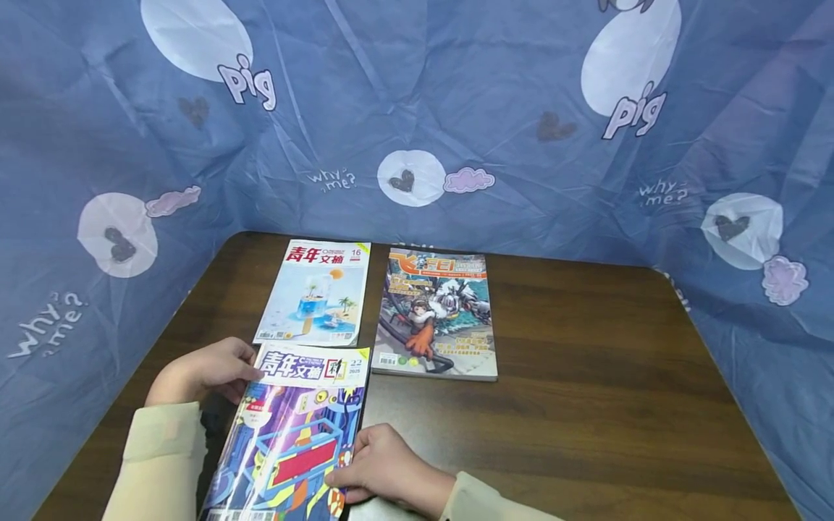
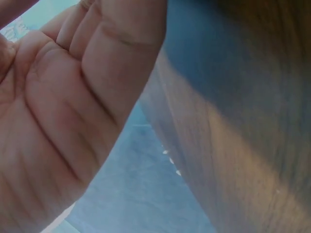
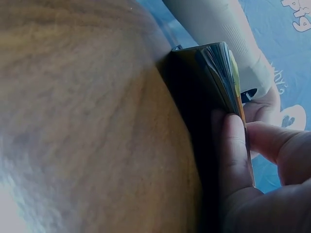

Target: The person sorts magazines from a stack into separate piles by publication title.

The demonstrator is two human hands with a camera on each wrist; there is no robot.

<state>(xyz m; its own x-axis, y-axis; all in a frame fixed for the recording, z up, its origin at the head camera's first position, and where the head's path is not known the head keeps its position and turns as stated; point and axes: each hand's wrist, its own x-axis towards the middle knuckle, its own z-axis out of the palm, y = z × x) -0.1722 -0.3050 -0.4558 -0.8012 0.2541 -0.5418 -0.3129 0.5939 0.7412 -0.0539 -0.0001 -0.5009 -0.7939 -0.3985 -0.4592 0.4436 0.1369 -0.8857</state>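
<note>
Both hands are on the purple magazine (image 1: 287, 449), right at the near side of the bench (image 1: 586, 362), and it lies squarely between them! The left hand (image 1: 211, 369) grips it by the upper left edge, some of its fingers out of sight. Over on the right edge, lower down, the right hand (image 1: 387, 467) has it in a neat pinch, thumb on the cover, fingers behind, and that edge is up off the wood. Glare streaks down the glossy cover.

Just past its top edge sits the beach magazine (image 1: 313, 297), flat, face up, so close I can't tell whether the two touch. To the right of that one, a narrow gap between, lies the comic magazine (image 1: 436, 315), also flat and face up, ahead of the right hand. Blue cloth (image 1: 521, 181) hangs behind it all, pigs and hearts printed across the folds.
</note>
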